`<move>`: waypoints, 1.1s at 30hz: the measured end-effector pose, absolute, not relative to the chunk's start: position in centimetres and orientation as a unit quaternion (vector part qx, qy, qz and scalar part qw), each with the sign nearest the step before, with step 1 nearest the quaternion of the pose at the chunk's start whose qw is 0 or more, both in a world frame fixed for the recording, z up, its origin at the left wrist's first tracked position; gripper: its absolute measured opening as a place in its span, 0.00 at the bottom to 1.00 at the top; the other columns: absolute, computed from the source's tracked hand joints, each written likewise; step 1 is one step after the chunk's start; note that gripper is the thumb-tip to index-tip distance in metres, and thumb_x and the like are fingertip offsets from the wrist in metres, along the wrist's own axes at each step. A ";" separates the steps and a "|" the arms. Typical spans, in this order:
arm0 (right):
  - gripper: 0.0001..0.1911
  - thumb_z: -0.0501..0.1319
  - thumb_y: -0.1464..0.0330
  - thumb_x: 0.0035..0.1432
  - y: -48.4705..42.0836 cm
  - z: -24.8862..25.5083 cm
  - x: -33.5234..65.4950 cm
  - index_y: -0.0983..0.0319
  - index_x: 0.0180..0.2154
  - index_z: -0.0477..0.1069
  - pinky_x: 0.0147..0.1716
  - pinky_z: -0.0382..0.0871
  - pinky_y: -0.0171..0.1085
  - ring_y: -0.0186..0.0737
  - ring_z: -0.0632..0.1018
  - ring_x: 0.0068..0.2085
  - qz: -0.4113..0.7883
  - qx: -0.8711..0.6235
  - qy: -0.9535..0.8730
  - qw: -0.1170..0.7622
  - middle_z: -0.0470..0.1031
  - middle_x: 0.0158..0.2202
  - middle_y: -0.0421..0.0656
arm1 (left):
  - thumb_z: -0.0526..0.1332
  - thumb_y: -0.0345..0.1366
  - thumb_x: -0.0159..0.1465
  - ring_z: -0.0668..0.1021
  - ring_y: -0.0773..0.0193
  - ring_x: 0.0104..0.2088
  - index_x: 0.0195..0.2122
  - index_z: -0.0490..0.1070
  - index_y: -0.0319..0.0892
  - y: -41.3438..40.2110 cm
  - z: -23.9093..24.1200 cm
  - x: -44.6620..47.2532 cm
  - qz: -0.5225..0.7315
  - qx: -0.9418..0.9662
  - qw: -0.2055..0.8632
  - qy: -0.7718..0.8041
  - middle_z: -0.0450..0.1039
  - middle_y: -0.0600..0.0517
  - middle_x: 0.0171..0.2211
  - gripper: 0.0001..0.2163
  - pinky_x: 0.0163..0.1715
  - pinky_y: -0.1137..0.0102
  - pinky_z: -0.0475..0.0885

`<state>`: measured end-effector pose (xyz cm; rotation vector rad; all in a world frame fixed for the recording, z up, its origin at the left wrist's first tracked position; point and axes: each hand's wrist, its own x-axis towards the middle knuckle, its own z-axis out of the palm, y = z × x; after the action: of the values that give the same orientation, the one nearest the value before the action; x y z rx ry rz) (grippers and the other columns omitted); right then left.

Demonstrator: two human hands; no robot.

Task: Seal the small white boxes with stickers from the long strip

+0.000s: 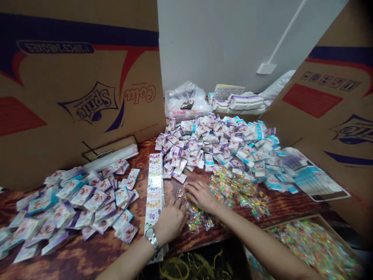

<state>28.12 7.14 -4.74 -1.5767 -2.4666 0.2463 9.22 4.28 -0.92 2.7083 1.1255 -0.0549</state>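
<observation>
Both hands rest close together on small clear packets of colourful beads (199, 222) on the dark wooden tabletop (90, 252). The left hand (170, 221) is curled and I cannot tell its grip; the right hand (201, 196) lies flat with fingers spread. A long white sticker strip (154, 186) is just beside the left hand, and a heap of small purple-and-white boxes (218, 144) lies behind.

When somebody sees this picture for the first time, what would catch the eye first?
Likely the big heap of small purple and blue packets at the back of the table, with a second heap at the left. Near the front edge, the left hand and the right hand rest on small clear bags of colourful bits. Cardboard boxes stand on both sides.
</observation>
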 end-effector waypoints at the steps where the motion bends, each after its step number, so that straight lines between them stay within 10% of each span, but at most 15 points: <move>1: 0.18 0.49 0.65 0.63 8.1 -4.6 28.1 0.59 0.53 0.65 0.50 0.61 0.41 0.43 0.69 0.50 0.080 -0.550 -0.826 0.099 0.69 0.52 0.47 | 0.49 0.36 0.65 0.69 0.54 0.43 0.43 0.68 0.39 4.6 -0.9 9.4 -0.015 0.918 0.095 0.385 0.69 0.44 0.40 0.11 0.41 0.61 0.68; 8: 0.17 0.50 0.71 0.62 14.6 -4.7 27.4 0.57 0.51 0.67 0.40 0.66 0.40 0.44 0.72 0.43 0.055 -0.615 -0.785 0.047 0.72 0.43 0.49 | 0.49 0.33 0.64 0.65 0.49 0.50 0.56 0.60 0.39 9.3 -1.6 12.0 -0.011 0.903 0.032 0.428 0.59 0.40 0.57 0.18 0.40 0.58 0.68; 19: 0.17 0.52 0.63 0.62 11.2 -3.3 30.4 0.54 0.52 0.67 0.51 0.61 0.42 0.42 0.68 0.51 0.092 -0.524 -0.846 0.035 0.69 0.52 0.44 | 0.46 0.35 0.65 0.66 0.47 0.51 0.58 0.57 0.34 12.3 -2.0 11.6 -0.036 0.888 0.033 0.457 0.54 0.36 0.60 0.21 0.40 0.57 0.69; 28: 0.27 0.54 0.56 0.59 7.1 -6.5 28.6 0.63 0.56 0.63 0.55 0.59 0.50 0.52 0.61 0.58 0.105 -0.437 -0.883 0.134 0.64 0.56 0.53 | 0.53 0.28 0.60 0.70 0.48 0.50 0.52 0.63 0.25 8.1 -1.3 11.0 -0.086 0.919 0.069 0.379 0.67 0.29 0.49 0.19 0.48 0.56 0.65; 33: 0.22 0.55 0.58 0.59 6.5 -5.3 28.6 0.61 0.52 0.67 0.55 0.59 0.46 0.46 0.64 0.56 0.124 -0.358 -0.912 0.159 0.68 0.53 0.51 | 0.51 0.28 0.62 0.77 0.52 0.39 0.45 0.69 0.29 6.3 0.2 10.1 -0.093 0.918 0.073 0.378 0.73 0.35 0.39 0.14 0.34 0.61 0.73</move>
<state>28.63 6.49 -5.34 -1.0241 -2.6059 0.3543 10.14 6.33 0.23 2.7582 1.1348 -0.2778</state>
